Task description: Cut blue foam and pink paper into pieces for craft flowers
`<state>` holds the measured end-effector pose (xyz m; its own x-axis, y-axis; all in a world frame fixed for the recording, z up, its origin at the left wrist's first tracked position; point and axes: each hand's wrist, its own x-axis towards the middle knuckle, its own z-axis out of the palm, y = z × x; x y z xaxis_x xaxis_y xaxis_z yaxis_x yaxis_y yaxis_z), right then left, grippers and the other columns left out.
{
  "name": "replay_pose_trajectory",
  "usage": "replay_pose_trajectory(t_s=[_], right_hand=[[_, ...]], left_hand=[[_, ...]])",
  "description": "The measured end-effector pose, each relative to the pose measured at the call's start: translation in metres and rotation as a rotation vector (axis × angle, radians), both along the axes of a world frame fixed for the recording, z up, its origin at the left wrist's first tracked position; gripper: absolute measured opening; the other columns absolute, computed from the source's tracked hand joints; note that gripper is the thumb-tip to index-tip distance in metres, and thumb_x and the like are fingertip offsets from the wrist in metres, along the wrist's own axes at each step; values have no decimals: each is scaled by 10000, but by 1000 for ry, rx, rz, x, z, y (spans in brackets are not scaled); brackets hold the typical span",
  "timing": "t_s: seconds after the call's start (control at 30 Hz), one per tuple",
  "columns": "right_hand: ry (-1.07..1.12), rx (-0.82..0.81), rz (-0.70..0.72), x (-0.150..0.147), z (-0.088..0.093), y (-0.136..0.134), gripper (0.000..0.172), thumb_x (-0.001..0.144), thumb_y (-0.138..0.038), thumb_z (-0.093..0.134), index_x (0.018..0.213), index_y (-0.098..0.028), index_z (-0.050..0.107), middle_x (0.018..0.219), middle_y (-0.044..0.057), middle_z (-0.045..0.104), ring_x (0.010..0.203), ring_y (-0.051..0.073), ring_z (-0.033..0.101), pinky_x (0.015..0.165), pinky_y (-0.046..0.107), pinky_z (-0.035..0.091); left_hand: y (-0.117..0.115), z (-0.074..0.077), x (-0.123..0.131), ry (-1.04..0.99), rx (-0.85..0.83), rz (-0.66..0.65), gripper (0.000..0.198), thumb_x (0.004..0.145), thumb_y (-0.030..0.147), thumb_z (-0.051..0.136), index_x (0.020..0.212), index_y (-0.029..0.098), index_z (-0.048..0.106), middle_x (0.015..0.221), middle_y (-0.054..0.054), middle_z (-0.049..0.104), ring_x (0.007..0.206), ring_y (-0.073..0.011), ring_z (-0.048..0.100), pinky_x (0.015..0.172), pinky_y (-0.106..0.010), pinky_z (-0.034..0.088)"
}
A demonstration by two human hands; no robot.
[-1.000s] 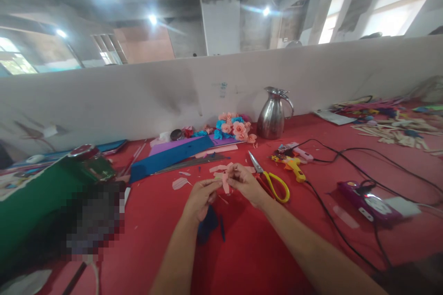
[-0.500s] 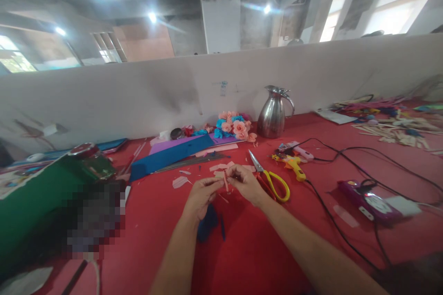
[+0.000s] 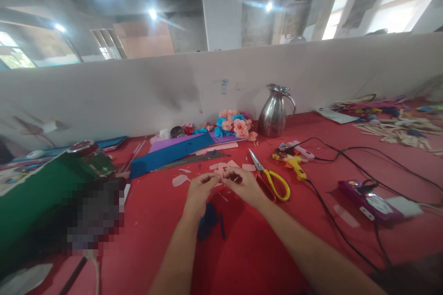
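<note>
My left hand (image 3: 199, 191) and my right hand (image 3: 242, 185) meet over the red table (image 3: 263, 249), fingertips pinched together on a small pink paper piece (image 3: 219, 175). Both hands are closed round it and most of it is hidden by the fingers. Several loose pink paper scraps (image 3: 238, 166) lie just beyond the hands. Yellow-handled scissors (image 3: 272, 179) lie open right beside my right hand. A dark blue scrap (image 3: 207, 221) lies under my left wrist.
A steel jug (image 3: 274, 113) and a cluster of pink and blue paper roses (image 3: 233, 125) stand by the white partition. A yellow glue gun (image 3: 292, 163), black cables (image 3: 346, 156), a purple power strip (image 3: 367, 200), blue and purple foam sheets (image 3: 173, 154), and a green sheet (image 3: 34, 198) lie around.
The pink piece that hung down between my fingertips is now drawn up into the pinch, and both hands have shifted slightly farther from me.
</note>
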<state>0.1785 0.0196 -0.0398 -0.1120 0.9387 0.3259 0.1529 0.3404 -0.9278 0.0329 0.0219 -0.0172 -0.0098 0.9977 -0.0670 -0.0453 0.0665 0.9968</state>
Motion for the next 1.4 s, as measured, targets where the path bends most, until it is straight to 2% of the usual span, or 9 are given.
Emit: replay_pose_trajectory(t_s=[0.2,0.3,0.4,0.67,0.8,0.93,1.03,1.3,1.4], right_hand=[[1,-6,-1,-3,-6,-2,178,776,-252,563,881,-217,702,815,28,708,694,163,619,645,283,464],[38,-23,-2,-2,-6,-1,188,776,-241,542,844,-213,715,802,22,710,720,169,630,683,291,474],[52,-58,-7,-1,-6,0,185,768,-247,535,767,-193,712,721,11,687,664,157,604,647,278,460],[125,-90,-34,-1,-9,3,154,717,-241,576,764,-190,713,745,21,701,690,175,615,660,292,471],[24,-24,-79,-2,-9,-1,178,743,-228,567,800,-218,735,750,26,712,673,189,623,636,301,476],[-136,103,-140,-5,-9,-5,212,782,-216,540,835,-236,744,772,43,717,655,192,615,621,308,465],[-176,135,-152,-6,-10,-6,210,788,-218,538,819,-246,744,782,42,718,665,193,613,632,311,464],[79,-111,-125,-5,-8,-1,166,714,-254,558,739,-207,715,714,1,696,673,177,607,650,284,458],[220,-215,-137,-3,-9,3,141,676,-265,561,653,-181,672,614,-10,637,585,141,550,593,259,426]], left_hand=[[-3,4,2,-1,-8,-19,229,558,349,748,616,130,713,438,24,508,404,-41,291,416,-210,232],[-4,5,2,-11,-11,-26,207,561,330,746,621,135,711,485,4,565,411,-46,332,419,-203,258],[-4,4,2,-13,-15,-27,166,556,279,743,639,139,710,581,-22,641,441,-53,402,438,-193,306],[1,-9,2,100,69,0,199,596,322,731,663,136,711,654,-44,688,629,-145,583,638,-249,449],[3,-16,1,162,127,10,190,627,322,695,678,140,714,652,-36,690,655,-167,599,663,-262,446],[3,-16,1,226,152,14,178,629,309,665,671,144,719,626,-30,680,632,-166,585,639,-255,434],[3,-14,1,267,182,27,138,622,279,643,623,152,696,605,-17,662,615,-158,571,627,-249,428],[3,-16,2,255,174,2,118,622,267,626,615,161,677,608,-9,647,627,-157,566,629,-244,415],[4,-18,1,272,182,-9,113,635,262,620,620,160,667,610,-7,640,620,-150,553,624,-240,405]])
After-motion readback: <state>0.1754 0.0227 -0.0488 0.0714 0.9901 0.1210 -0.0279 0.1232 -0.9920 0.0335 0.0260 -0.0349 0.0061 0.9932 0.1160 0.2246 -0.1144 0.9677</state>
